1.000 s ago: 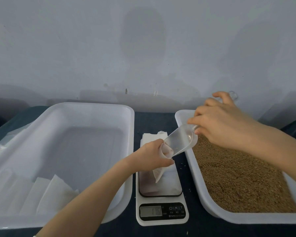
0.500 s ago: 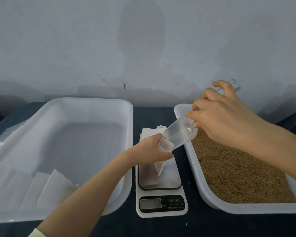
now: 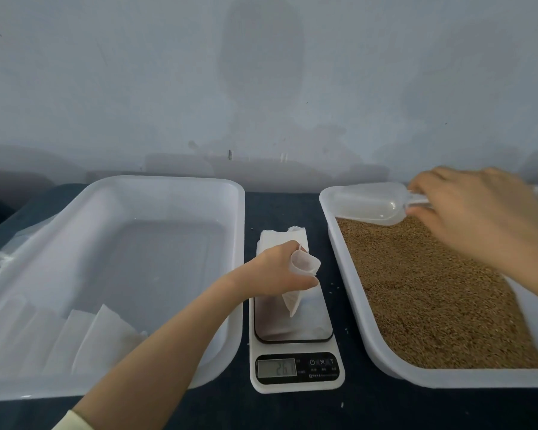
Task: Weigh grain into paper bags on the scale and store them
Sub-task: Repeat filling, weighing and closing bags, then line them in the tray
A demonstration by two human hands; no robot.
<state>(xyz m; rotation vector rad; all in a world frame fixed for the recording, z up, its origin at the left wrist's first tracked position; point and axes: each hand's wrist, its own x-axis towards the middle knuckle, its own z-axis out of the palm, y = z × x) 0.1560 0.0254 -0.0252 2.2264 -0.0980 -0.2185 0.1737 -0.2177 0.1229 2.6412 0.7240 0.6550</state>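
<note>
My left hand (image 3: 277, 271) grips the open mouth of a small white paper bag (image 3: 295, 296), whose lower tip rests on the steel plate of the white kitchen scale (image 3: 295, 355). The scale's display shows digits. My right hand (image 3: 479, 209) holds the handle of a clear plastic scoop (image 3: 370, 203) over the far end of the white tray (image 3: 351, 293) filled with brown grain (image 3: 432, 299). The scoop looks empty.
A large white tray (image 3: 112, 193) on the left holds several flat filled paper bags (image 3: 84, 339) at its near end. A stack of unused white bags (image 3: 280, 240) lies behind the scale. A few grains lie on the dark tabletop (image 3: 280, 206). A grey wall stands behind.
My right hand has drawn the scoop away from the bag's mouth and carried it right and back over the grain tray. My left hand still holds the bag on the scale.
</note>
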